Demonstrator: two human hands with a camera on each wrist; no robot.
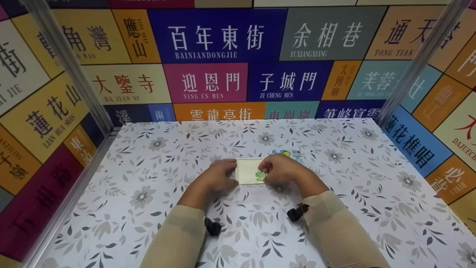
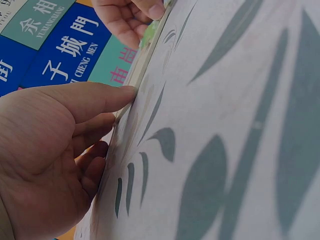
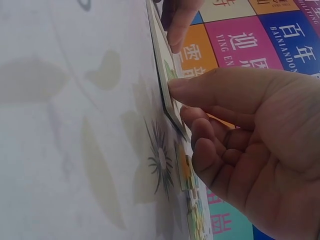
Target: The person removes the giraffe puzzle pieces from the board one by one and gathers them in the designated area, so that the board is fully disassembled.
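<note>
A small cream-coloured puzzle tray (image 1: 247, 172) lies flat on the patterned tabletop. My left hand (image 1: 219, 175) steadies its left side, thumb at the near corner and fingers at the far one; in the left wrist view the thumb (image 2: 120, 96) touches the tray's edge. A green jigsaw piece (image 1: 259, 175) is at the tray's right side, between the thumb and fingers of my right hand (image 1: 280, 169). From the right wrist, the thumb (image 3: 185, 90) covers part of this green piece (image 3: 170, 69). Whether the piece lies fully flat cannot be seen.
Several colourful jigsaw pieces (image 1: 286, 153) lie on the table just beyond my right hand; more of their edges (image 3: 196, 215) show in the right wrist view. Panels with large printed characters (image 1: 219, 35) stand behind the table, with metal posts at both back corners.
</note>
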